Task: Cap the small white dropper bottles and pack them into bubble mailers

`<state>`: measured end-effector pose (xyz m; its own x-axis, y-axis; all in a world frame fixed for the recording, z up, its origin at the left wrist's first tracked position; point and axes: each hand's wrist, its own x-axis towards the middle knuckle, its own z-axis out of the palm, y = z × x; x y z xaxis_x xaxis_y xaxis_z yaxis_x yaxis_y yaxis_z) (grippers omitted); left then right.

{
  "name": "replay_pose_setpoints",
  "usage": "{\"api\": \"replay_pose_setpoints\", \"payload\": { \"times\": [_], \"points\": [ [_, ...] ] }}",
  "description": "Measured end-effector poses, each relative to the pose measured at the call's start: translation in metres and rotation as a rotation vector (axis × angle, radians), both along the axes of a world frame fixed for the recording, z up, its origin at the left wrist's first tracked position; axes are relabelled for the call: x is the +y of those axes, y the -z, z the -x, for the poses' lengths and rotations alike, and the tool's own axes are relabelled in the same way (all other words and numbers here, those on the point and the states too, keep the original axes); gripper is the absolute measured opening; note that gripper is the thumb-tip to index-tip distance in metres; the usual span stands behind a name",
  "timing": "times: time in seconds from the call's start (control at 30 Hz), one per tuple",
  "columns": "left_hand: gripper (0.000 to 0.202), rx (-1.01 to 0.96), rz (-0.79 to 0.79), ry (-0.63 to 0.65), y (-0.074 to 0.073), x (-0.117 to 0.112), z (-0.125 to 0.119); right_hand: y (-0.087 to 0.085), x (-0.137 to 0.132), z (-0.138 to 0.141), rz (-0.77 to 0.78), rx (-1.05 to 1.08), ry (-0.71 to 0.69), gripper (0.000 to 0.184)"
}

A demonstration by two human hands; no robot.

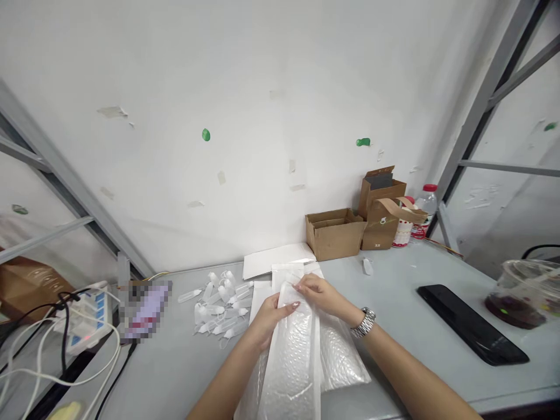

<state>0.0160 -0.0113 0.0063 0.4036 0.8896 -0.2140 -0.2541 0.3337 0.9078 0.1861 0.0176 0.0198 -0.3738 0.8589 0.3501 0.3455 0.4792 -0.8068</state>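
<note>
Both my hands hold a white bubble mailer [291,356] at its upper end, above a stack of similar mailers [339,359] on the grey table [184,356]. My left hand [268,318] grips the mailer's left edge with the thumb on top. My right hand [318,293], with a metal watch at the wrist, pinches the top edge near the flap. A pile of small clear plastic vials [221,306] lies just left of my hands.
Open cardboard boxes [335,233] and a brown paper bag [387,219] stand by the wall. A black phone [472,324] and a plastic cup of dark drink [522,291] lie at right. A power strip with cables [85,318] sits at left. White sheets [275,259] lie behind the mailers.
</note>
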Motion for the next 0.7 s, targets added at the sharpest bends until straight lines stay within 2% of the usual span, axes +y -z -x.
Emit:
{"api": "replay_pose_setpoints", "payload": {
  "times": [0.07,0.1,0.13,0.17,0.27,0.33,0.4,0.47,0.63,0.67,0.7],
  "points": [
    [0.041,-0.037,0.046,-0.088,0.002,0.005,0.003,0.000,0.010,-0.015,-0.080,-0.052,0.213,0.032],
    [0.042,-0.055,0.073,-0.149,0.003,0.007,0.004,0.000,0.016,-0.025,-0.104,-0.095,0.384,0.028],
    [0.042,-0.069,0.100,-0.212,0.004,0.009,0.005,0.002,0.021,-0.038,-0.090,-0.165,0.614,0.026],
    [0.042,-0.078,0.121,-0.267,0.004,0.010,0.006,0.003,0.026,-0.052,-0.070,-0.183,0.745,0.026],
    [0.042,-0.090,0.134,-0.345,0.003,0.012,0.008,0.009,0.032,-0.091,-0.004,-0.212,0.990,0.031],
    [0.043,-0.098,0.130,-0.363,0.002,0.012,0.009,0.012,0.031,-0.106,0.040,-0.213,1.073,0.033],
    [0.044,-0.099,0.152,-0.390,0.001,0.013,0.010,0.012,0.029,-0.108,0.075,-0.197,1.054,0.033],
    [0.045,-0.101,0.186,-0.409,0.001,0.014,0.011,0.010,0.027,-0.097,0.107,-0.165,0.917,0.034],
    [0.042,-0.131,0.141,-0.410,0.002,0.015,0.010,0.007,0.017,-0.032,0.200,-0.044,0.404,0.043],
    [0.041,-0.139,0.113,-0.393,0.002,0.014,0.009,0.008,0.014,-0.020,0.246,0.065,0.249,0.041],
    [0.040,-0.146,0.086,-0.367,0.001,0.013,0.007,0.009,0.011,-0.009,0.275,0.145,0.149,0.039]
  ]
}}
